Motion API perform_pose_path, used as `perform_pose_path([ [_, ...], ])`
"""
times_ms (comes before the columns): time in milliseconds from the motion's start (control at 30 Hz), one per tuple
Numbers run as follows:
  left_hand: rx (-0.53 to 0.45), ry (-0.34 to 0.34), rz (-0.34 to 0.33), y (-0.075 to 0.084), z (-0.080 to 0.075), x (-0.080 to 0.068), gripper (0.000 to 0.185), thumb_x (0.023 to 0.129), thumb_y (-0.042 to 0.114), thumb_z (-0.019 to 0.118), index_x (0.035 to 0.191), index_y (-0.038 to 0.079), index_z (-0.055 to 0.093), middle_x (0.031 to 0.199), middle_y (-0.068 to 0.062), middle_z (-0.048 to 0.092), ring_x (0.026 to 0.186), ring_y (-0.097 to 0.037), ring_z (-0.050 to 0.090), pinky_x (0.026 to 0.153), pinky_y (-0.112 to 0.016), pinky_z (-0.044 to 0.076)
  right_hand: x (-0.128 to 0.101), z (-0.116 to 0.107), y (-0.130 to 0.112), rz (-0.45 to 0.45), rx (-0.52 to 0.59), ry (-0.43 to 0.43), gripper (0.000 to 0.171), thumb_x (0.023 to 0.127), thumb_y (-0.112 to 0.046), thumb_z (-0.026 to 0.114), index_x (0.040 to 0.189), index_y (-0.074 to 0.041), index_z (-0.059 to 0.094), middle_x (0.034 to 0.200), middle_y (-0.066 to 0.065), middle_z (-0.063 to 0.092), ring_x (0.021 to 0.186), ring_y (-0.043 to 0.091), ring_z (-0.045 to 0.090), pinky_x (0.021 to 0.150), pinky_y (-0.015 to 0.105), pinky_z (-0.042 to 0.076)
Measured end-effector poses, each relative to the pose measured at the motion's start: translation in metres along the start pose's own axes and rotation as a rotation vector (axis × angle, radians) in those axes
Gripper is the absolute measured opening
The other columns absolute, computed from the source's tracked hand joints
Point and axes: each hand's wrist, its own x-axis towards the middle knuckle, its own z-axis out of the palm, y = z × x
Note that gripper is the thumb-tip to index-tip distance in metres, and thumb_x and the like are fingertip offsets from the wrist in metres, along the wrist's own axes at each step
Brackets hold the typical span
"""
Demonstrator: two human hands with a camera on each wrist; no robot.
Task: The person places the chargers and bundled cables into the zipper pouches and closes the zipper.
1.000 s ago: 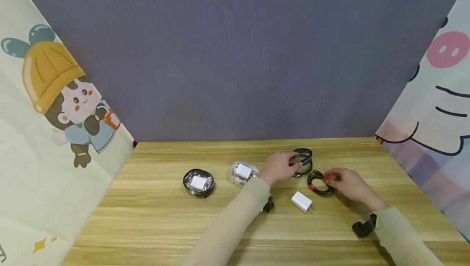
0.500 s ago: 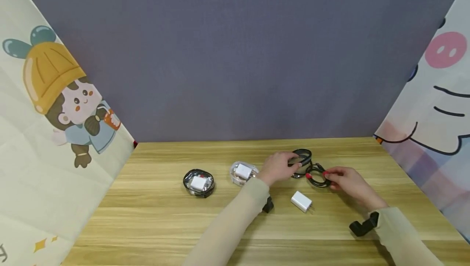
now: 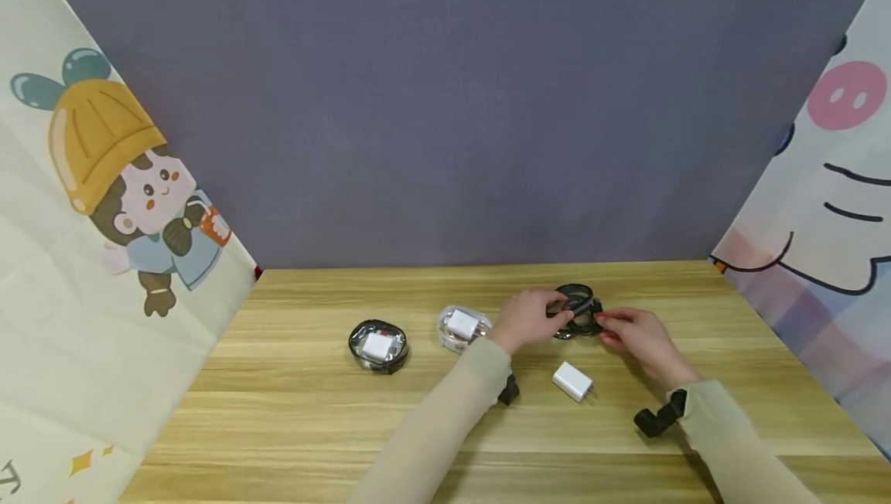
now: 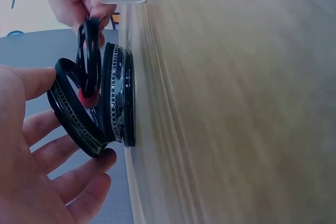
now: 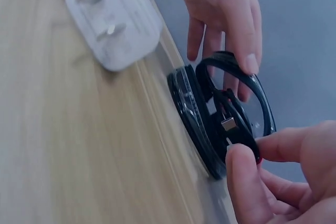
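A round black zip pouch (image 3: 575, 297) lies on the wooden table (image 3: 313, 427) with its lid (image 5: 258, 88) swung open. My left hand (image 3: 537, 317) grips that lid (image 4: 71, 114) by the rim, thumb on one side and fingers on the other. My right hand (image 3: 612, 328) pinches a coiled black cable (image 5: 233, 120) with a red tie, and the coil (image 4: 89, 56) sits in the gap between the lid and the pouch base (image 4: 122, 95). A white charger plug (image 3: 572, 381) lies loose in front of both hands.
Left of my hands lie two more round pouches, a clear one (image 3: 462, 326) and a black one (image 3: 378, 345), each with a white plug inside. Cartoon-printed panels stand at both sides and a grey wall at the back.
My right hand has carried the coiled cable left and away from me, from the table beside the pouch into its open mouth. The left hand has kept its grip on the lid.
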Motion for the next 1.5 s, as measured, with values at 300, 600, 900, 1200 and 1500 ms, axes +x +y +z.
perform_pose_path([
  [300,-0.034,-0.007,0.024,0.001,0.001,0.0,0.042,0.091,0.055,0.048,0.127,0.034,0.058,0.111,0.015,0.063,0.096,-0.007,0.06,0.077,-0.025,0.048,0.007,0.013,-0.001,-0.007,0.159,-0.004,0.042,0.095,-0.007,0.052,0.126,0.02,0.04,0.098,0.012,0.062,0.081,0.011,0.067,0.078,0.025,0.053],
  [600,-0.03,0.006,0.039,0.0,0.001,-0.002,0.04,0.091,0.056,0.049,0.123,0.035,0.06,0.108,0.014,0.064,0.092,-0.005,0.06,0.074,-0.023,0.048,0.01,0.018,-0.001,-0.005,0.059,0.045,0.037,0.093,-0.007,0.055,0.12,0.016,0.047,0.086,0.008,0.067,0.073,0.011,0.067,0.066,0.023,0.055],
  [900,-0.034,0.005,0.044,-0.002,0.002,-0.002,0.04,0.091,0.056,0.049,0.122,0.034,0.061,0.113,0.012,0.064,0.097,-0.007,0.06,0.078,-0.025,0.048,0.009,0.017,-0.004,-0.11,-0.407,0.14,0.029,0.084,-0.026,0.069,0.1,-0.001,0.069,0.084,0.007,0.07,0.072,0.015,0.063,0.062,0.026,0.048],
  [1200,-0.043,-0.008,0.027,-0.003,0.002,-0.004,0.04,0.09,0.056,0.05,0.122,0.034,0.062,0.115,0.014,0.062,0.101,-0.007,0.059,0.082,-0.026,0.048,0.013,0.015,0.005,-0.192,-0.545,0.114,0.028,0.083,-0.036,0.071,0.093,-0.011,0.076,0.102,0.01,0.069,0.099,0.032,0.06,0.079,0.043,0.046],
  [1500,-0.061,-0.041,-0.002,-0.003,0.0,-0.005,0.041,0.09,0.056,0.051,0.124,0.034,0.06,0.12,0.013,0.06,0.104,-0.008,0.058,0.085,-0.027,0.048,0.009,0.005,0.005,-0.311,-0.589,-0.049,0.025,0.091,-0.026,0.063,0.105,-0.008,0.072,0.109,0.014,0.066,0.105,0.037,0.058,0.086,0.052,0.045],
])
